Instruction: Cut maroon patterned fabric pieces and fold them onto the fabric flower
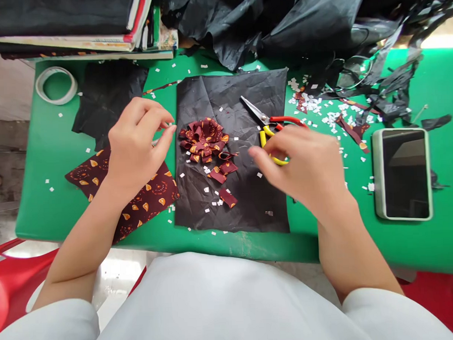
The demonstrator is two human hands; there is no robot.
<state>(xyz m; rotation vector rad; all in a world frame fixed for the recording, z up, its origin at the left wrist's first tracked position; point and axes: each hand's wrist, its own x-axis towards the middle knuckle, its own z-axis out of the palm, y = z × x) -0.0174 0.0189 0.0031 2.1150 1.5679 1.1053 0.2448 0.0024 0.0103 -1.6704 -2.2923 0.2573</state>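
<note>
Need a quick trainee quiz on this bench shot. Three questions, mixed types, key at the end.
1. True or false: the maroon cloth flower lies on the black sheet.
2. Of these, which is nearest the right hand?
A) tape roll
B) scissors
C) phone
3. Fill in the missing colour: the scissors' handles are red and ____.

Key
1. True
2. B
3. Yellow
</note>
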